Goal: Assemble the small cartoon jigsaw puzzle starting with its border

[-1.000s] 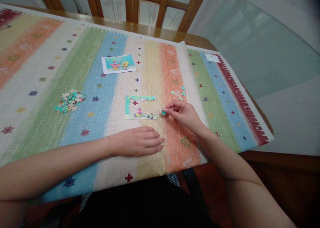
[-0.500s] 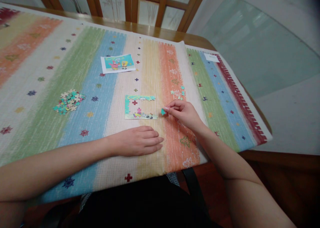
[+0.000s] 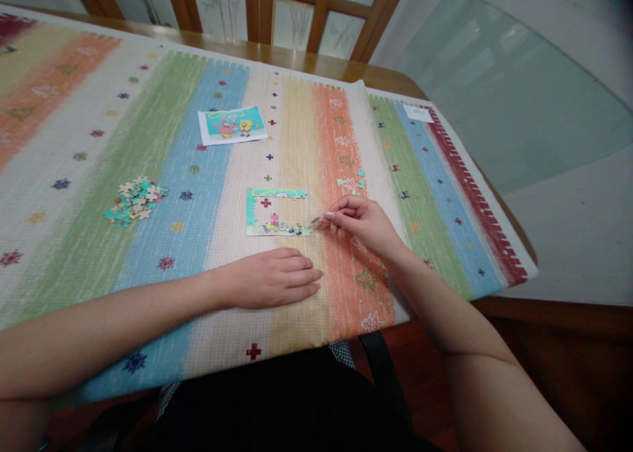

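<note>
Between the thumb and forefinger of my right hand (image 3: 363,222) is a small jigsaw puzzle piece (image 3: 316,222), held just right of the partly joined jigsaw puzzle (image 3: 251,216). The piece looks tilted and dull, so its picture side does not show. Joined pieces form the puzzle's top, left and bottom strips, with a pink piece standing above the bottom one; cloth shows in the middle. My left hand (image 3: 274,278) lies flat, palm down, on the cloth below the puzzle, fingers stretched out and holding nothing.
A heap of loose jigsaw pieces (image 3: 136,201) lies to the left. Several turquoise pieces (image 3: 361,178) lie beyond my right hand. A printed cartoon picture (image 3: 235,125) sits farther back, and a white paper slip (image 3: 418,113) at the far right. A striped tablecloth (image 3: 222,208) covers the table.
The puzzle piece in my right hand has turned from its turquoise face to a dull, tilted view, and sits slightly nearer the puzzle. My left hand stays in place.
</note>
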Demonstrator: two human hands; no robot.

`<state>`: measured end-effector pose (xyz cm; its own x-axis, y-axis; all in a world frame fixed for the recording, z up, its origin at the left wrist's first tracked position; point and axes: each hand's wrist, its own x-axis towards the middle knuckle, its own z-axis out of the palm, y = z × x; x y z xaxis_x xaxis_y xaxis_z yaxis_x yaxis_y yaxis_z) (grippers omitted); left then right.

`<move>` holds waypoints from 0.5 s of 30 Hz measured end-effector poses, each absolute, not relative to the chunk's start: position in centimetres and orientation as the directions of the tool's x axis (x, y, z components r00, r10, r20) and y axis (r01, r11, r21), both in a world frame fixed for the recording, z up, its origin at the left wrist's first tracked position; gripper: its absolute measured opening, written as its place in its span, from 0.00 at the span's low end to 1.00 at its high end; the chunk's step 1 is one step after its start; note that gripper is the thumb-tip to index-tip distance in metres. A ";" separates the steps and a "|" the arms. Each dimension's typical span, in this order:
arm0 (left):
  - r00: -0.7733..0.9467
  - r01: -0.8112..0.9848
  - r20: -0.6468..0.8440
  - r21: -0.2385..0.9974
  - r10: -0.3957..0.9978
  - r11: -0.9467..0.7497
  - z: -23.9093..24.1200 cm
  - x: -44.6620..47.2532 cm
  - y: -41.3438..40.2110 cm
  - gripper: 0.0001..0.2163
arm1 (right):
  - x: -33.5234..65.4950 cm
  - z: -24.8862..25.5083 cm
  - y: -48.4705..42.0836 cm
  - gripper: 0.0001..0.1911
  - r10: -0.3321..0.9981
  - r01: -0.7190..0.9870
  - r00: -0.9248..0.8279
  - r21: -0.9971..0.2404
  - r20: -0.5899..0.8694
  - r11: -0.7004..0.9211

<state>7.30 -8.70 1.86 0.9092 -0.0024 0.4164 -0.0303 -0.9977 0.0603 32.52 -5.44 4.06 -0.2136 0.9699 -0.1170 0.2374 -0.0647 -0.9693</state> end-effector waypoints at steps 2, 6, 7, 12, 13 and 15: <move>0.901 -0.030 0.434 0.090 0.012 -0.995 1.8 7.3 -8.7 0.12 | 32.7 3.8 -5.3 0.18 0.971 0.239 -0.212 -0.970 -0.106 -0.054; 0.909 -0.024 0.416 0.077 0.011 -0.997 1.7 7.2 -8.7 0.13 | 32.9 2.9 -5.2 0.15 0.975 0.321 -0.217 -0.946 -0.033 0.039; 0.914 -0.019 0.405 0.060 0.007 -0.998 1.6 7.2 -8.7 0.13 | 33.0 2.7 -5.2 0.13 0.975 0.371 -0.223 -0.925 0.002 0.087; 0.913 -0.020 0.407 0.019 -0.011 -1.000 1.6 7.2 -8.6 0.13 | 32.7 2.2 -5.0 0.10 0.916 0.659 -0.358 -0.647 0.180 0.385; 0.911 -0.023 0.412 0.028 -0.009 -0.999 1.6 7.2 -8.6 0.13 | 32.5 2.2 -4.9 0.11 0.896 0.683 -0.399 -0.589 0.196 0.433; 0.912 -0.022 0.410 0.044 -0.002 -0.999 1.6 7.2 -8.6 0.13 | 31.9 2.2 -4.8 0.12 0.867 0.717 -0.454 -0.494 0.202 0.491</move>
